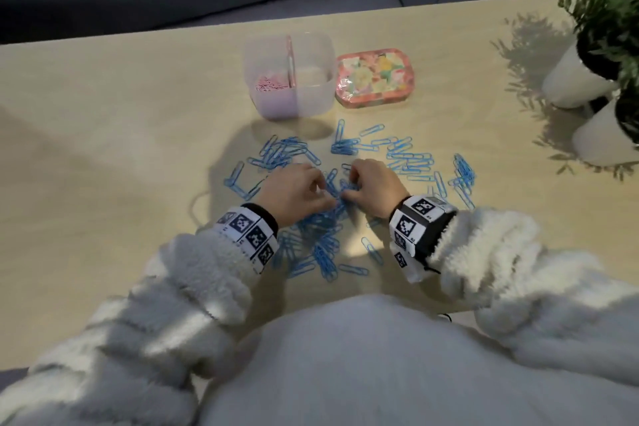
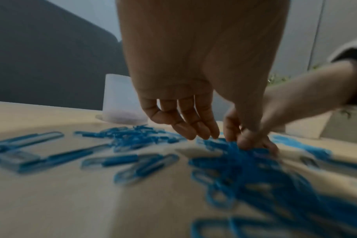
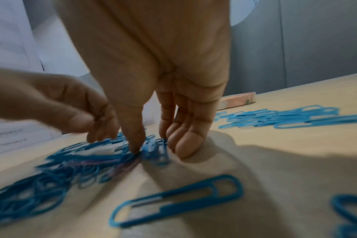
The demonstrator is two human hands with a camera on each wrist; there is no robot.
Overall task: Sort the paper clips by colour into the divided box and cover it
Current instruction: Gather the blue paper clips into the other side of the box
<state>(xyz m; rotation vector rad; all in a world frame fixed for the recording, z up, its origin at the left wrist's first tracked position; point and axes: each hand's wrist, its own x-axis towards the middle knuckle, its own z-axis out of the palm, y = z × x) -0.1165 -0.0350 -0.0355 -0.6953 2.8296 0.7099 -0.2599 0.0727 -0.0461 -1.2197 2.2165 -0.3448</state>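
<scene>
Several blue paper clips (image 1: pixel 411 159) lie scattered on the wooden table (image 1: pixel 103 149), with a dense heap (image 1: pixel 328 214) between my hands. My left hand (image 1: pixel 297 190) hangs over the heap with relaxed fingers (image 2: pixel 194 127), and its thumb tip rests on the heap (image 2: pixel 234 161). My right hand (image 1: pixel 370 187) pinches a small clump of blue clips (image 3: pixel 157 151) between its thumb and fingers (image 3: pixel 181 145). A pinkish strand (image 3: pixel 104 162) shows inside the heap. The clear divided box (image 1: pixel 313 93) stands further back, with pink clips (image 1: pixel 268 83) in its left compartment. The floral lid (image 1: pixel 373 76) lies to the right of the box.
Two white pots with green plants (image 1: pixel 581 79) stand at the table's far right. The table's far edge runs just behind the box. My fleece sleeves (image 1: pixel 193 273) rest over the near edge. One loose blue clip (image 3: pixel 177 201) lies under my right wrist.
</scene>
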